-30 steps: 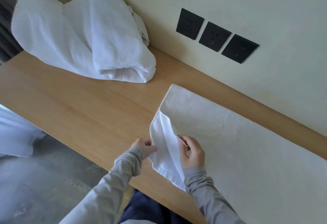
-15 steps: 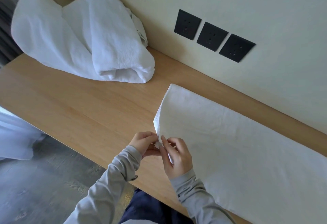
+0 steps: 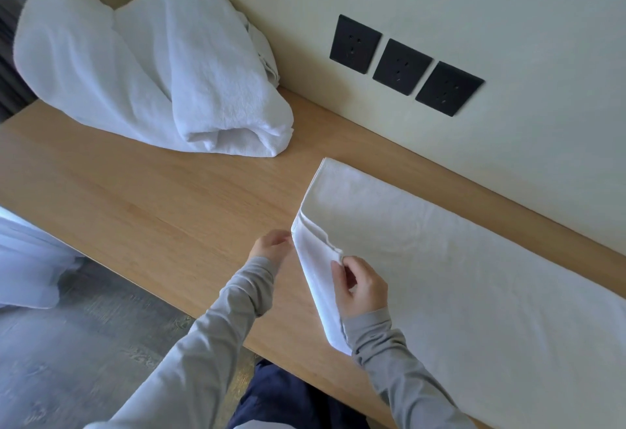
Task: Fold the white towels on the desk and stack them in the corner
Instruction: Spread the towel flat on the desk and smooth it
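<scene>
Lying heaped at the desk's left rear corner is a loose towel pile, then the left hand pinches the lifted left edge of the folded towel, the right hand pinches its top layer's hem, and the remainder lies flat rightward along the wall.

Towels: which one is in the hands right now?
The flat towel spread at right by the wall: right hand and left hand pinch its lifted left end. The bunched towel in the far-left corner lies untouched.
</scene>
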